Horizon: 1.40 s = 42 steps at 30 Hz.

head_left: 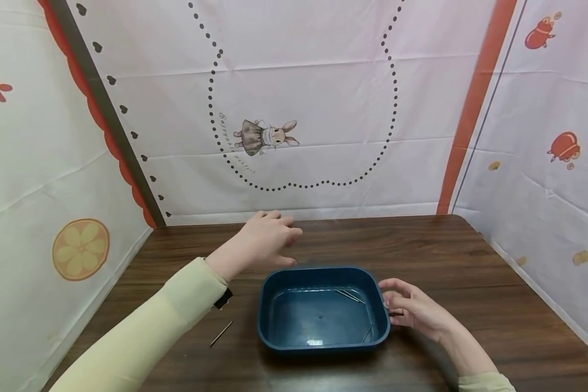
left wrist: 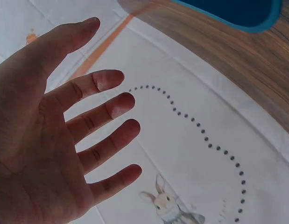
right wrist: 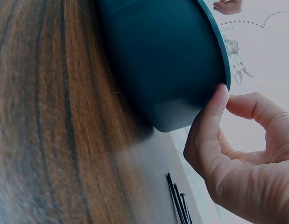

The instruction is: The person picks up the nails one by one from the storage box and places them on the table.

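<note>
A dark blue rectangular plastic bin (head_left: 318, 348) stands on the table, with a few thin nails (head_left: 350, 295) inside at its right. My right hand (head_left: 414, 310) is at the bin's right end, its curled fingers gripping the rim; in the right wrist view the fingertips (right wrist: 221, 93) meet the bin's edge. Beyond the bin's far left corner, my left hand (head_left: 267, 239) hovers with fingers spread and loosely bent. Its palm (left wrist: 37, 154) holds nothing in the left wrist view. One loose nail (head_left: 221, 333) lies left of the bin.
Several dark nails (right wrist: 179, 200) appear near my right hand in the right wrist view. The brown wooden table (head_left: 186, 245) is bounded by printed white cloth (head_left: 323, 109) at the back and both sides.
</note>
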{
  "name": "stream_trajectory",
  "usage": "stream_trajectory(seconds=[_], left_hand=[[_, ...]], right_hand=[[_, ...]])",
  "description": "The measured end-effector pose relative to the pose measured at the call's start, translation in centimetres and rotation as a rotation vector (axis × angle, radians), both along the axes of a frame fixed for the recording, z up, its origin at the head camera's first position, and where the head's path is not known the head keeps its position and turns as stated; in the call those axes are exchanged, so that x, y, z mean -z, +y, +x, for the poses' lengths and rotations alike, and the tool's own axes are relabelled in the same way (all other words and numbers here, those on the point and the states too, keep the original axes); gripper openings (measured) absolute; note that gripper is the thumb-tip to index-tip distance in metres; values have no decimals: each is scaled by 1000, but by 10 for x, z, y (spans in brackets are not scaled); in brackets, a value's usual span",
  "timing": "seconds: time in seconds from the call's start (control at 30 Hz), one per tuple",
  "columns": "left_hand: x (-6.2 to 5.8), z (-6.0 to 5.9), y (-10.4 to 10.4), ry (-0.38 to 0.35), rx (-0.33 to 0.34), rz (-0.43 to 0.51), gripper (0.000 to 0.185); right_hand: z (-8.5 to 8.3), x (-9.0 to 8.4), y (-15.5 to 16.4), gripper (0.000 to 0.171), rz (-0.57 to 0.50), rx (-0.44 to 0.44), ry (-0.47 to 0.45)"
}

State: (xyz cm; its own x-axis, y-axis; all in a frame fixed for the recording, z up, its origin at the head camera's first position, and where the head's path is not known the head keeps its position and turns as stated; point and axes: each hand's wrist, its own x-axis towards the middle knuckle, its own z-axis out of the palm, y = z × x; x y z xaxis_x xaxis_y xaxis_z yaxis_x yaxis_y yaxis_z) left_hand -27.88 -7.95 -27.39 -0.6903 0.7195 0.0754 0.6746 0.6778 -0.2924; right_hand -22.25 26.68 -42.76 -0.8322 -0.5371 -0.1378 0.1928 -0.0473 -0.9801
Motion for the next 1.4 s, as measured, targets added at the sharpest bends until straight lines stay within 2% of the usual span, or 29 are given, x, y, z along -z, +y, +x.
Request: stream_trajectory(seconds=[0.13,0.2,0.4,0.57,0.73,1.0,1.23,1.4], left_hand=[[6,-3,16,2,41,-29,34],[13,-5,26,-2,61,-68,34],[36,-4,54,-9,129,-177,51],[44,-3,69,9,169,-206,44],[47,-4,80,28,193,-223,38],[55,-7,96,-3,214,-211,42],[77,-7,108,8,243,-217,48],[93,-8,114,9,237,-220,48]], right_hand=[[0,-2,0,22,8,16,3],[0,-3,1,22,9,21,1],[0,1,1,22,-1,15,-2],[0,1,0,22,-7,4,5],[0,-1,-1,22,2,0,4],[1,-3,1,22,7,1,-10],[1,-2,-1,23,-3,-14,-1],[1,-1,-2,23,-21,-19,10]])
